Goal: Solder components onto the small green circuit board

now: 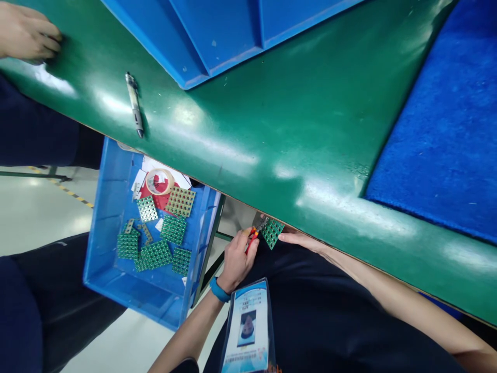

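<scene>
I have the left hand (236, 260) clamped around red-handled cutters (251, 241); the green circuit-board panel (272, 232) lies at 2 o'clock, nearer the right hand (300, 239), fingers touching its edge, grip unclear.

Circuit boards (173, 229) in a plastic crate (97, 248) beside the workbench (217, 124)

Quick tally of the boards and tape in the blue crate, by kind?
In the blue plastic crate:
Green circuit board panels: 6
Narrow board strips: 2
Tape roll: 1
Total: 9
</scene>
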